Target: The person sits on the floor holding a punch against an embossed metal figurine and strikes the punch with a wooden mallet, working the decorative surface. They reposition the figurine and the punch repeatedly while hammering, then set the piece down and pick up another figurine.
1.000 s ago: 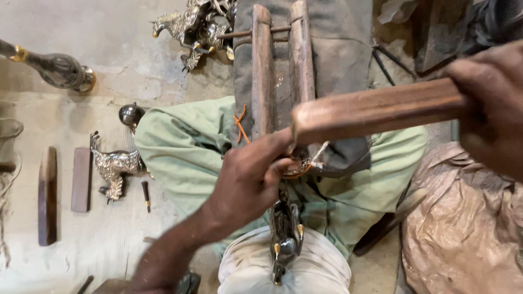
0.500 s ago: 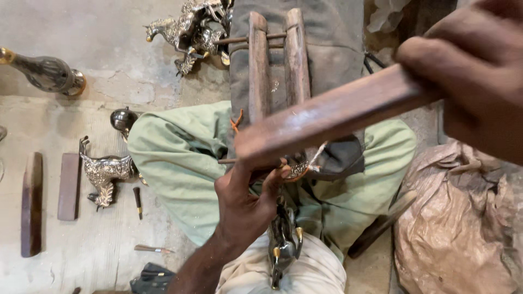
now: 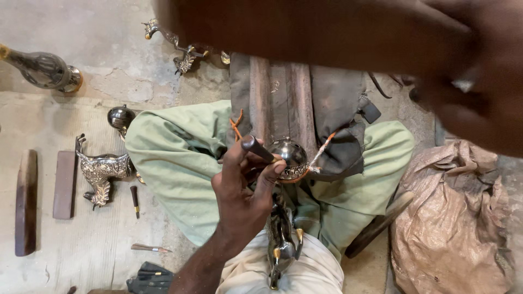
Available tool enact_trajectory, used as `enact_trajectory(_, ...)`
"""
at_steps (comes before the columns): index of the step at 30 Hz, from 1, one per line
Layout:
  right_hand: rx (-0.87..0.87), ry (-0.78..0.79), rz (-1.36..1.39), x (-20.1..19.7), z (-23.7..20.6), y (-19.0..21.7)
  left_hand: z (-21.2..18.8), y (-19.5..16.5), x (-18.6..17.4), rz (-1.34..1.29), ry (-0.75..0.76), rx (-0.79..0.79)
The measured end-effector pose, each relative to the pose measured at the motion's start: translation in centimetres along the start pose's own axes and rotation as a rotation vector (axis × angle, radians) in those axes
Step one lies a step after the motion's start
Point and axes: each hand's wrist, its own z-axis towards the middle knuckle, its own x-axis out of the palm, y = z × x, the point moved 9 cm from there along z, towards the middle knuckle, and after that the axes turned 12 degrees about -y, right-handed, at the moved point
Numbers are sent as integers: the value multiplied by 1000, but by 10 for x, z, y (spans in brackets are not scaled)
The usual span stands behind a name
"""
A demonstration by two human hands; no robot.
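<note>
My left hand (image 3: pixel 242 190) pinches a short dark punch (image 3: pixel 257 148), its tip set against the rounded top of a silver and brass metal figure (image 3: pixel 291 153). The figure is tied with orange cord to a wooden clamp (image 3: pixel 278 98) and its body runs down between my green-trousered knees. My right hand (image 3: pixel 479 81) is raised close to the camera at the upper right, blurred, gripping a long wooden bar (image 3: pixel 299 32) that smears across the top of the view.
On the floor at left lie a metal animal figure (image 3: pixel 101 171), a round metal piece (image 3: pixel 120 116), a brass vase-shaped piece (image 3: pixel 46 69), two wooden blocks (image 3: pixel 26 201), and small tools (image 3: pixel 134 198). More figures (image 3: pixel 182 51) lie at the top. A brown sack (image 3: pixel 457 218) sits right.
My right hand has lifted the wooden bar up and away from the work, toward the camera. My left hand has kept the punch on the figure, which now shows uncovered.
</note>
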Motion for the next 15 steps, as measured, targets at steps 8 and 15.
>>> enact_trajectory(8,39,-16,-55,-3,15,8,3,0,2,-12,14,-41)
enact_trajectory(15,185,33,-111,3,4,-5,4,-5,5,29,84,-5)
